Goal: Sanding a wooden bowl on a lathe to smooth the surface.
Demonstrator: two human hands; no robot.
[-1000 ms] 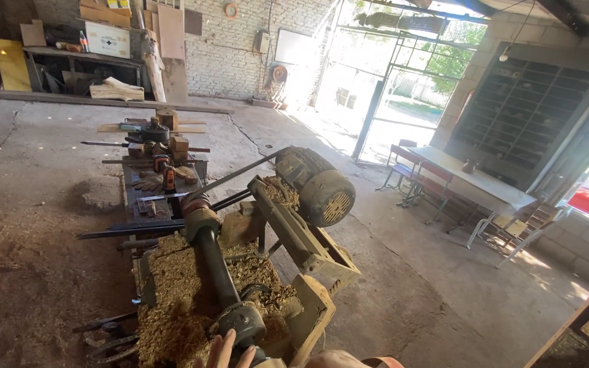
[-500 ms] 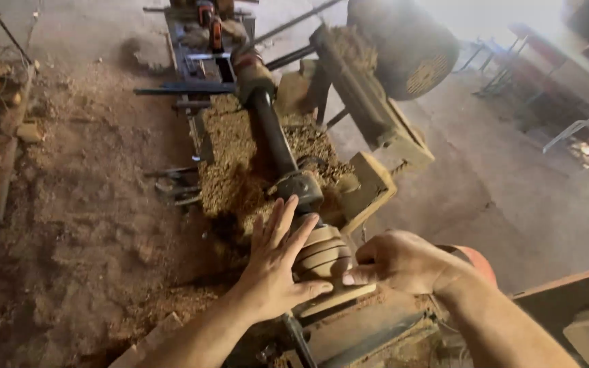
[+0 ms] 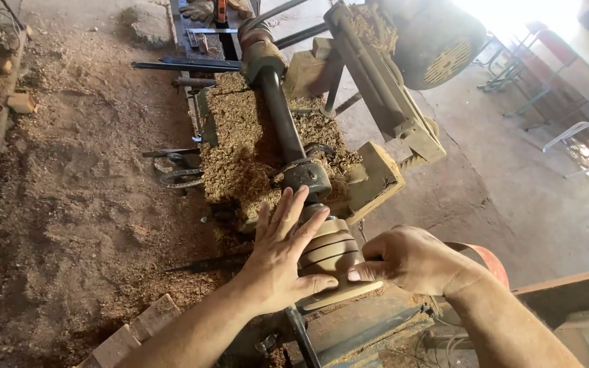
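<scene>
A wood lathe (image 3: 288,129) runs from the top of the view down toward the person, its bed buried in pale shavings (image 3: 236,150). At about one o'clock sits a large round motor (image 3: 438,41) on a slanted wooden frame (image 3: 376,88). The dirt floor (image 3: 69,191) at nine o'clock is strewn with sawdust, and at seven o'clock lie two bricks (image 3: 134,334) (partly cut off by the forearm). Folding chairs (image 3: 581,136) stand well apart at three o'clock, on bare concrete.

Along the lathe's axis a dark steel shaft (image 3: 281,116) ends in a metal bearing block (image 3: 308,177), and just below that, at six o'clock from the block, sits the turned wooden workpiece (image 3: 328,252), a grooved, ringed piece with a wider flared base.

The left hand (image 3: 281,259) lies flat and open against the workpiece's left side, fingers spread and pointing up toward twelve o'clock, the thumb curled under the flared base; the forearm comes in from seven o'clock. The right hand (image 3: 410,259) comes in from five o'clock, loosely curled, its thumb and fingertips pressed against the right edge of the base; whether it truly grips cannot be told. A reddish band (image 3: 489,257) shows behind the right wrist.
</scene>
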